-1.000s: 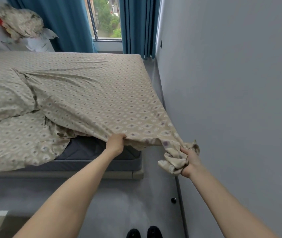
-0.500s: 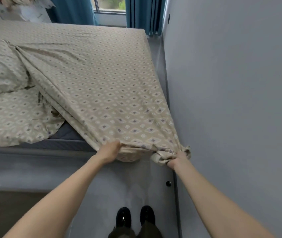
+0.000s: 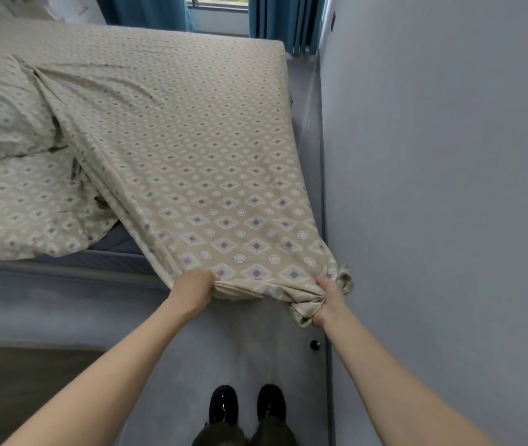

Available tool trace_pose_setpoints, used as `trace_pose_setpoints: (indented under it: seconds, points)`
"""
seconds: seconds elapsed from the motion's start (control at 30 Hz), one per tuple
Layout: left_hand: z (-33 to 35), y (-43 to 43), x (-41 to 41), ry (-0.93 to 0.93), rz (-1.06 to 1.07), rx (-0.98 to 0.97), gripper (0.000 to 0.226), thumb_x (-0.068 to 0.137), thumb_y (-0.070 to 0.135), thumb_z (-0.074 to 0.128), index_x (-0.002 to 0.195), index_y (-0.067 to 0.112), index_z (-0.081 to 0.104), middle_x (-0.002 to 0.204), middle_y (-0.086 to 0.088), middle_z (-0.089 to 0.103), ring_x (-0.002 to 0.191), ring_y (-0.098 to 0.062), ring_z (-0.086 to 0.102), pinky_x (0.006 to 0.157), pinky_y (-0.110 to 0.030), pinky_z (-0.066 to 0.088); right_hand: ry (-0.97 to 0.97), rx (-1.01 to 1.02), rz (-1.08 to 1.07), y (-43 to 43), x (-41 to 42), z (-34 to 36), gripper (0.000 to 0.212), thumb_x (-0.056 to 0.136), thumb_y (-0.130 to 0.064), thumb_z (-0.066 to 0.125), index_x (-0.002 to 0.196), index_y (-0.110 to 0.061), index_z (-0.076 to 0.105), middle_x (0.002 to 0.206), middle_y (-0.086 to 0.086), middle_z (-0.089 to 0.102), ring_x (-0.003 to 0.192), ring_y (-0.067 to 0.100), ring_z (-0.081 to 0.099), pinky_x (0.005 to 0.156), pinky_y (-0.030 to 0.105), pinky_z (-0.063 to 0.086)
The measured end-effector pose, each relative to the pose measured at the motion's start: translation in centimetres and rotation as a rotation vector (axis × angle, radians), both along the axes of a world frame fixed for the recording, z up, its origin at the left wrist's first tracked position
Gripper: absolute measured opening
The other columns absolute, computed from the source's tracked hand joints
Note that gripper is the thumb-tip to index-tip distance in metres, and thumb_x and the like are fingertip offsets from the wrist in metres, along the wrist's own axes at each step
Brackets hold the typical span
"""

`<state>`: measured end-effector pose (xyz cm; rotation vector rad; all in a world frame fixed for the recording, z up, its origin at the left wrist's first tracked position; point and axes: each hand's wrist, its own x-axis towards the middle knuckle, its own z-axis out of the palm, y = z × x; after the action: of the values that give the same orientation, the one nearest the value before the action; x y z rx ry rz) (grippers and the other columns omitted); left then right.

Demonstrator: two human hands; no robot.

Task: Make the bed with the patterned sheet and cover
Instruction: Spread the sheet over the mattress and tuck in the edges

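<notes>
Beige sheet [image 3: 217,188] corner in right hand [image 3: 328,297]

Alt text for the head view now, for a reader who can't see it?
A person's left hand and right hand grip the near edge of a patterned sheet, stretched toward the camera past a partly bare dark mattress, beside a grey wall.

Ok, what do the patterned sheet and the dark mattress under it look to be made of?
The patterned sheet looks like thin woven cloth, perhaps cotton, matte: it creases and bunches where the right hand grips it. The mattress has a dark grey cover, seemingly fabric, no shine; filling hidden.
</notes>
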<state>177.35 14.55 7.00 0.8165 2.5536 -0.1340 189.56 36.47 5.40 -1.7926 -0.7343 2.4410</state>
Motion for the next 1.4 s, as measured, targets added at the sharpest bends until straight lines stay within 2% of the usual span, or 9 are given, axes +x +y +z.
trace_pose_setpoints:
  seconds: [0.1, 0.17, 0.33, 0.57, 0.77, 0.9, 1.07, 1.27, 1.4]
  points:
    - [-0.5, 0.7, 0.4, -0.035, 0.016, 0.024, 0.027, 0.08, 0.003, 0.048, 0.096, 0.014, 0.067, 0.1, -0.009, 0.065, 0.098, -0.029, 0.063, 0.073, -0.032, 0.047, -0.145, 0.1, -0.159, 0.6, 0.2, -2.0, 0.051, 0.069, -0.019, 0.071, 0.114, 0.002, 0.06, 0.108, 0.018, 0.066, 0.095, 0.035, 0.066, 0.086, 0.051, 0.053]
    - [-1.0, 1.1, 0.9, -0.062, 0.017, 0.008, 0.023, 0.079, 0.004, 0.048, 0.092, 0.011, 0.066, 0.099, -0.011, 0.066, 0.096, -0.03, 0.062, 0.071, -0.032, 0.045, -0.255, 0.15, -0.207, 0.1, 0.8, -1.7, 0.038, 0.071, -0.018, 0.072, 0.102, 0.0, 0.06, 0.099, 0.012, 0.064, 0.089, 0.03, 0.064, 0.085, 0.045, 0.054]
    - [-2.6, 0.8, 1.5, -0.054, 0.014, -0.078, 0.02, 0.082, 0.006, 0.046, 0.089, 0.012, 0.064, 0.098, -0.011, 0.067, 0.095, -0.031, 0.062, 0.068, -0.031, 0.043, -0.349, 0.143, -0.241, -0.9, 1.8, -5.7, 0.021, 0.081, -0.012, 0.065, 0.097, -0.004, 0.054, 0.079, 0.01, 0.054, 0.066, 0.024, 0.053, 0.059, 0.035, 0.048]
    - [-7.8, 0.2, 2.4, -0.08, 0.018, -0.171, 0.024, 0.084, 0.003, 0.046, 0.095, 0.012, 0.065, 0.102, -0.01, 0.066, 0.099, -0.03, 0.063, 0.068, -0.029, 0.04, -0.446, 0.06, -0.103, -1.2, 2.4, -17.2, 0.03, 0.072, -0.019, 0.066, 0.096, -0.003, 0.059, 0.092, 0.013, 0.064, 0.084, 0.032, 0.062, 0.083, 0.057, 0.05]
    - [-14.3, -0.6, 2.6, -0.131, 0.038, -0.197, 0.021, 0.083, 0.0, 0.046, 0.089, 0.014, 0.061, 0.094, -0.009, 0.065, 0.094, -0.03, 0.064, 0.066, -0.03, 0.04, -0.564, 0.033, -0.05, -1.5, 2.9, -25.0, 0.011, 0.08, -0.017, 0.061, 0.077, -0.008, 0.054, 0.07, 0.008, 0.055, 0.034, 0.018, 0.051, 0.041, 0.023, 0.047]
    - [-18.3, -0.9, 2.7, -0.113, 0.016, -0.272, 0.024, 0.084, -0.002, 0.047, 0.098, 0.01, 0.063, 0.1, -0.008, 0.066, 0.097, -0.028, 0.063, 0.07, -0.03, 0.042, -0.564, 0.001, 0.029, -1.7, 4.2, -33.3, 0.033, 0.065, -0.02, 0.066, 0.095, -0.007, 0.065, 0.089, 0.011, 0.069, 0.066, 0.026, 0.063, 0.067, 0.042, 0.055]
    - [-22.8, -1.8, 2.9, -0.077, 0.0, -0.337, 0.026, 0.084, -0.003, 0.048, 0.101, 0.012, 0.061, 0.104, -0.006, 0.066, 0.1, -0.026, 0.063, 0.071, -0.028, 0.042, -0.618, -0.029, 0.127, -3.6, 3.4, -34.6, 0.019, 0.077, -0.02, 0.063, 0.091, -0.008, 0.062, 0.076, 0.005, 0.059, 0.022, 0.013, 0.039, 0.031, 0.016, 0.037]
    - [-27.1, -3.0, 2.1, -0.043, -0.004, -0.383, 0.03, 0.084, -0.002, 0.051, 0.107, 0.015, 0.061, 0.103, -0.002, 0.067, 0.099, -0.022, 0.063, 0.067, -0.026, 0.041, -0.587, -0.066, 0.192, -5.6, 2.7, -40.5, 0.017, 0.079, -0.02, 0.064, 0.089, -0.006, 0.061, 0.071, 0.006, 0.06, 0.028, 0.011, 0.042, 0.035, 0.017, 0.04]
    - [-28.9, -3.1, 1.1, -0.071, 0.024, -0.401, 0.029, 0.087, -0.003, 0.049, 0.108, 0.013, 0.061, 0.107, -0.004, 0.066, 0.102, -0.023, 0.063, 0.07, -0.029, 0.045, -0.595, -0.078, 0.319, -7.1, 1.7, -40.1, 0.022, 0.084, -0.023, 0.062, 0.093, -0.004, 0.065, 0.073, 0.006, 0.068, 0.053, 0.018, 0.06, 0.054, 0.025, 0.049]
